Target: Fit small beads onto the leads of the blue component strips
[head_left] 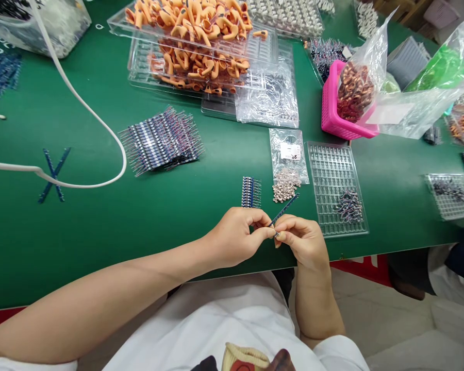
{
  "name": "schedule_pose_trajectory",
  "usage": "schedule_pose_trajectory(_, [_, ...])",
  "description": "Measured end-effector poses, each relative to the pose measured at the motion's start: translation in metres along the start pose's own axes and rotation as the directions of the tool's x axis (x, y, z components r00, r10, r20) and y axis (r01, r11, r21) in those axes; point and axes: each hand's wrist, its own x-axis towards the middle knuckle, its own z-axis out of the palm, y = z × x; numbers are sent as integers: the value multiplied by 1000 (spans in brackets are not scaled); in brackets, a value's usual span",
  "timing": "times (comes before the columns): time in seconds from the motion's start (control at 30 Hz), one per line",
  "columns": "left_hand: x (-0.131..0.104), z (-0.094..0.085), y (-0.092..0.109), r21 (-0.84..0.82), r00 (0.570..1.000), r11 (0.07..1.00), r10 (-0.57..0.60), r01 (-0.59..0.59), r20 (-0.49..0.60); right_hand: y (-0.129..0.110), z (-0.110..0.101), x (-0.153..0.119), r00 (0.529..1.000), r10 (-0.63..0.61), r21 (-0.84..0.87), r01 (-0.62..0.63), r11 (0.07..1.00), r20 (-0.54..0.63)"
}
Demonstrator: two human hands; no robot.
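Observation:
My left hand [239, 237] pinches a narrow blue circuit-board strip [286, 207] between thumb and fingers; the strip slants up to the right. Against its lower end, my right hand [303, 239] is closed at the fingertips around a tiny silvery part that is mostly hidden. Just beyond my left hand lies a small row of blue strips with wire leads [251, 192]. A heap of small round pale parts [286, 185] spills at the mouth of a labelled clear bag [288, 147]. To the right, a clear ribbed tray [327, 180] holds a cluster of wired small parts [350, 206].
A larger stack of wired strips [160, 139] lies left. Behind it, stacked clear trays [133, 62] carry orange curved pieces [201, 26]. A pink basket [328, 111] holds copper-coloured pieces. A white cable [88, 103] loops across crossed blue strips [54, 170]. Another person's leg [410, 268] shows at right.

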Motion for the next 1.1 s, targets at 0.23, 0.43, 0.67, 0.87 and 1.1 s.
schedule_pose_trajectory(0.23, [0,0,0,-15,999,999,30,-30,21,0,-1,0,999,40,-9,-40,999,1])
schedule_pose_trajectory(0.43, [-1,0,-1,-24,999,999,29,-29,21,0,-1,0,999,47,2,-47,999,-1])
schedule_pose_trajectory(0.67, [1,-2,1,40,999,999,35,-35,-1,2,0,1,998,45,-5,-45,999,-38])
schedule_pose_trajectory(0.87, [2,-3,1,77,990,994,88,-80,-114,1,8,3,982,-84,-107,67,992,-172])
schedule_pose_trajectory(1.1, [1,-3,-2,120,977,978,182,-168,-113,-2,10,0,973,-165,-200,131,971,-163])
